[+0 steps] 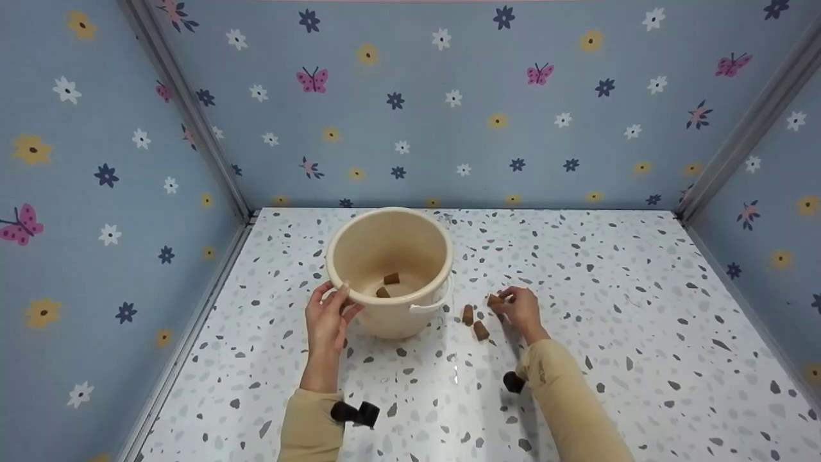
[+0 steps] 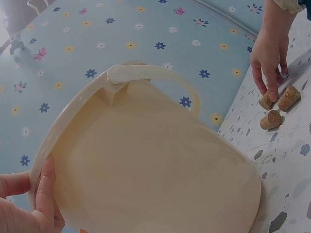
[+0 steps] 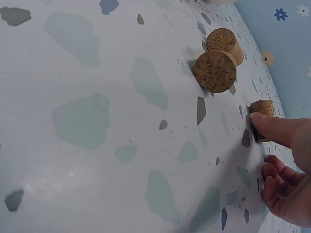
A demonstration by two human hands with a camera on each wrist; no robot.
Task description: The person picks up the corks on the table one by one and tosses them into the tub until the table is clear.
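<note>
From my remote station I record one cream bucket (image 1: pixel 392 321) standing on the speckled desk (image 1: pixel 616 372), open end up, its handle (image 1: pixel 426 308) hanging at the front right side. The person's left hand (image 1: pixel 328 319) grips the bucket's rim at the front left, thumb and fingers on either side of the wall.

The right hand (image 1: pixel 523 311) is pinching a tapered cork (image 1: pixel 493 300), to the right of the bucket; I cannot tell whether this cork touches the desk. A second cork (image 1: pixel 468 314) and a third cork (image 1: pixel 481 331) lie on the desk between the bucket and the right hand, close together; contact between them I cannot confirm. Inside the bucket I count two more, a fourth cork (image 1: pixel 392 278) and a fifth cork (image 1: pixel 383 292), apart from each other. Blue walls (image 1: pixel 449 141) patterned with flowers and butterflies enclose the desk.
</note>
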